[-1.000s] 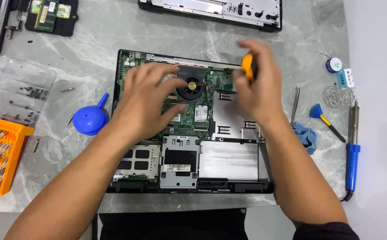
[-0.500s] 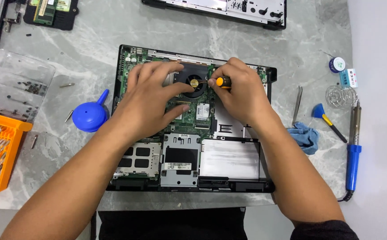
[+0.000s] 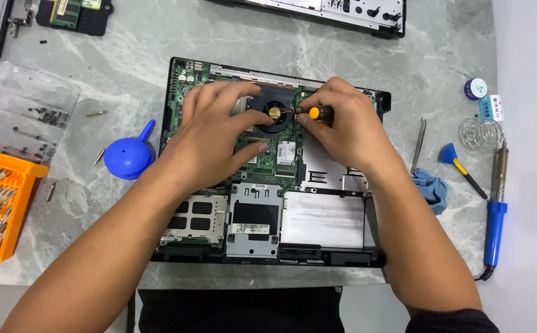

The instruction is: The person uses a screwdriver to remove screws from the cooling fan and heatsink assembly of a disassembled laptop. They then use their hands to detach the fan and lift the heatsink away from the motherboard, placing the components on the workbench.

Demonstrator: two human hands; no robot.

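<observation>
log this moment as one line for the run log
left hand: flat on opened laptop beside fan | right hand: gripping orange-handled screwdriver at fan edge | nearby: blue air blower

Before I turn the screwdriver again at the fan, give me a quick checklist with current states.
1. Right hand grips the screwdriver: ok.
2. Tip seated in a screw: cannot tell, hidden by fingers.
3. Left hand steadies the open laptop beside the fan: ok.
4. Fan wires clear of the tip: cannot tell.
5. Clear screw tray within reach on the left: ok.
6. Soldering iron lies apart from the hands: ok.
</observation>
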